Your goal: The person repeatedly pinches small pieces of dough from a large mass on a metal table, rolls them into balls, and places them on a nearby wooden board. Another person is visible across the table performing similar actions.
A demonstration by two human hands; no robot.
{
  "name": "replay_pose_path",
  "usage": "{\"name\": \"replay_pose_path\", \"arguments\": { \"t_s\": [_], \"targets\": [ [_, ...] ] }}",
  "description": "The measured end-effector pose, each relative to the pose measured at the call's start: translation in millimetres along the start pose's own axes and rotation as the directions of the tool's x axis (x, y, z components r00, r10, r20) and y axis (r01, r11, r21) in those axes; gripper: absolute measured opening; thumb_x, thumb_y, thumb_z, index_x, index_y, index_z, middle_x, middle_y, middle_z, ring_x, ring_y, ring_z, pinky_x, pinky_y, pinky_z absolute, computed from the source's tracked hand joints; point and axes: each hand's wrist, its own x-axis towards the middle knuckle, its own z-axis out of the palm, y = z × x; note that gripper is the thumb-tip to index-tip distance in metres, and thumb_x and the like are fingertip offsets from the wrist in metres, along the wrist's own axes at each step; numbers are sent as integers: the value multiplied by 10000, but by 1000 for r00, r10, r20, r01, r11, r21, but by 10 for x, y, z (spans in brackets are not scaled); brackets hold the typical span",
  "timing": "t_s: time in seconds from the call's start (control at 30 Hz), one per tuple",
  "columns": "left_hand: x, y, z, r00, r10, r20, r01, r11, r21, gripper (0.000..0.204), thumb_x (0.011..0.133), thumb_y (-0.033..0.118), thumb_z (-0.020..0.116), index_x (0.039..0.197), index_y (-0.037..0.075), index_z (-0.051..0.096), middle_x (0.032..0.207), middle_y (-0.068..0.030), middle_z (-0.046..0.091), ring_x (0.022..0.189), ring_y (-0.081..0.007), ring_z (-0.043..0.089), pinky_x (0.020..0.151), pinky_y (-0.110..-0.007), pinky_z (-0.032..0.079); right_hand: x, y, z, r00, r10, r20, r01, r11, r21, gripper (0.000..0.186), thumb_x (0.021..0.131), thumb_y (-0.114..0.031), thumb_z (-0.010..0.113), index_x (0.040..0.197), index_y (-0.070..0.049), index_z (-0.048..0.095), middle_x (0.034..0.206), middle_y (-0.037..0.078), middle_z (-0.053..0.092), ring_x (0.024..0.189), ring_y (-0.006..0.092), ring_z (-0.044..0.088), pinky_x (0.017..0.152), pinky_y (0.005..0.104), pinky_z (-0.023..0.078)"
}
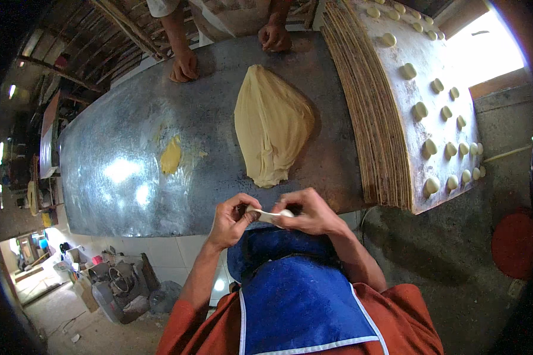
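1. Surface: dark, smooth work table [213, 171], glare on its left part; yellow smear [170, 155] left of centre.
2. Room: bright opening [485, 50] at upper right; stack of boards [376, 106] along the table's right end; bare floor [420, 296] beyond.
3. Left hand [231, 220]: thumb and fingers pinched on one end of a pale dough strip [269, 216].
4. Right hand [309, 213]: fingers curled closed about the other end. Strip spans both hands at the table's near edge, before the blue apron [305, 307].
5. Counts: one strip; one large dough mass [272, 127], centre; two co-worker's hands [185, 65] at the far edge; over twenty dough pieces [420, 110] on the top board, farthest too small to count exactly.
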Motion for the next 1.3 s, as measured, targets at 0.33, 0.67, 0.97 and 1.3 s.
{"name": "replay_pose_path", "arguments": {
  "t_s": [0.33,0.67,0.97,1.3],
  "targets": [
    [269,-560,-624,905,374,-204,69,345,936,250,888,158,748,912,5,551,892,-143,540,852,-343,553,770,-469,441,-387,1021,-493,814,-513,-271,27,500,-866,180,839,-118,763,986,-61,677,1007,111,624,925,287,610,811,450,498],
    [488,-1053,-318,733,672,-106,-284,444,850,205,922,92,644,989,31,460,891,-175,499,821,-378,504,739,-497,389,-141,1503,-412,935,-263,-238,-47,573,-818,317,848,-158,723,1047,-17,522,992,204,575,914,406,568,839,557,434],
    [555,-1015,-326,792,547,-271,-109,564,819,202,914,64,654,971,26,464,951,-186,513,899,-373,534,808,-467,429,29,1424,-504,865,-427,-263,38,578,-815,299,810,-69,720,976,-10,478,817,158,537,770,336,546,720,452,447],
    [529,-1049,-464,793,533,-296,-60,551,832,230,902,58,667,980,10,456,980,-205,513,902,-384,534,793,-479,430,143,1394,-401,735,-285,-615,-169,801,-574,429,816,-134,750,1093,31,467,924,188,553,806,364,572,742,474,445]
  ]
}}
